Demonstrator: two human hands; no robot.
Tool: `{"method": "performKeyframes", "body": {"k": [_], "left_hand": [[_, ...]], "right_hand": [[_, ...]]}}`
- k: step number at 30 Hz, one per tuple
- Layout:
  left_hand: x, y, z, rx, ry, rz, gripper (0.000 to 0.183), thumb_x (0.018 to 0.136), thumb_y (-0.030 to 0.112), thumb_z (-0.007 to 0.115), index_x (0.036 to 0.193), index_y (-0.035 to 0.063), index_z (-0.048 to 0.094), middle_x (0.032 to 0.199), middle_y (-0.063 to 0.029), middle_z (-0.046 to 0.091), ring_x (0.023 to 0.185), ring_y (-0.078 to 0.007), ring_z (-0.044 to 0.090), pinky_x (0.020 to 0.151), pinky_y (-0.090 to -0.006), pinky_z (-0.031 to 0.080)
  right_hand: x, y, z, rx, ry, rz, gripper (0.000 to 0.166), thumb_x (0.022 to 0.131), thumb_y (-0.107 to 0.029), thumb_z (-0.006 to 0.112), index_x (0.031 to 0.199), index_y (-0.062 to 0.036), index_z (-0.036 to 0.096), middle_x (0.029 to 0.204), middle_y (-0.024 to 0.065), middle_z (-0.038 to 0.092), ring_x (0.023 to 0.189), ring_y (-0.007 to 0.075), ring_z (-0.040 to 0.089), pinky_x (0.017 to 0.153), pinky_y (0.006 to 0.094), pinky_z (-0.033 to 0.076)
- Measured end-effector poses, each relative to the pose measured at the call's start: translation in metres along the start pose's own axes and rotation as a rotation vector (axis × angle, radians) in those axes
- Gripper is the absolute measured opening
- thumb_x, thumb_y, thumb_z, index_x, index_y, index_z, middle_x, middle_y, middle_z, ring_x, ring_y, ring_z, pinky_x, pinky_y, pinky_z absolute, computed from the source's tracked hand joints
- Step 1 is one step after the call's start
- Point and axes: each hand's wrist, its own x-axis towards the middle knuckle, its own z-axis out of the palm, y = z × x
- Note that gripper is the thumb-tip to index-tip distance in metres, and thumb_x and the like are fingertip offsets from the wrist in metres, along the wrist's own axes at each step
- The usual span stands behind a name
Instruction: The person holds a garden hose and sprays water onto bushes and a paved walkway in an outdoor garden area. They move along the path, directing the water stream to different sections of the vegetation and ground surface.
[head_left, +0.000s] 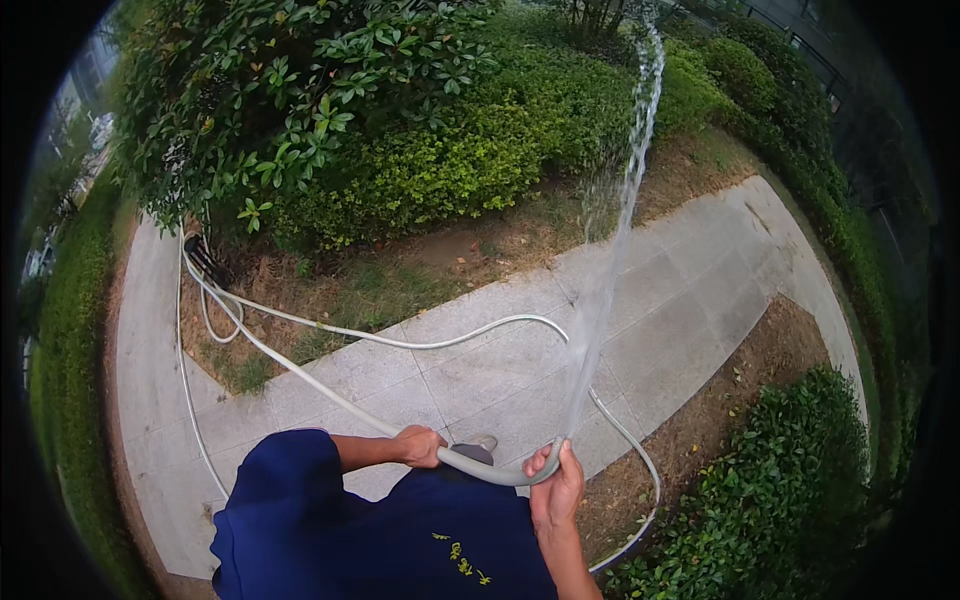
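A pale garden hose runs across the front of my body. My left hand is closed around its middle stretch. Near the hose's end, my right hand grips it, with the end bent upward between thumb and fingers. A stream of water shoots from the end, up and away over the paving toward the greenery. Behind my left hand the hose leads back to the far left, where it meets other loops beside a dark object I cannot make out.
Grey stone paving crosses the view, with a further length of hose curving over it. Leafy shrubs and dry grass border its far side. A bush grows at the lower right, beside bare soil. A hedge lines the left.
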Motion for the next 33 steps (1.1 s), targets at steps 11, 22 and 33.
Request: {"method": "performKeyframes", "body": {"k": [11,22,33], "left_hand": [[0.104,0.139,-0.007,-0.092,0.146,-0.202,0.025,0.070,0.024,0.054,0.084,0.0118,0.071,0.076,-0.0188,0.067,0.078,-0.0392,0.065,0.072,-0.0478,0.052],[0.231,0.348,-0.034,-0.010,0.172,-0.325,0.030,0.071,0.027,0.054,0.093,0.0143,0.072,0.084,-0.0180,0.068,0.085,-0.0376,0.065,0.078,-0.0453,0.051],[0.440,0.461,-0.081,-0.002,0.015,-0.272,0.031,0.076,0.034,0.054,0.093,0.0151,0.072,0.082,-0.0175,0.068,0.082,-0.0362,0.066,0.076,-0.0441,0.051]], "right_hand": [[0.133,-0.152,-0.105,0.078,-0.158,0.267,0.029,0.098,-0.027,0.048,0.084,-0.0023,0.053,0.071,0.0074,0.048,0.066,0.0181,0.047,0.061,0.0340,0.040],[0.192,-0.366,-0.219,0.079,-0.278,0.226,0.033,0.098,-0.031,0.048,0.083,-0.0022,0.052,0.067,0.0080,0.048,0.065,0.0187,0.047,0.064,0.0326,0.040],[0.305,-0.507,-0.348,0.257,-0.127,0.063,0.033,0.099,-0.028,0.046,0.086,0.0018,0.053,0.067,0.0099,0.050,0.063,0.0198,0.048,0.063,0.0323,0.040]]}}
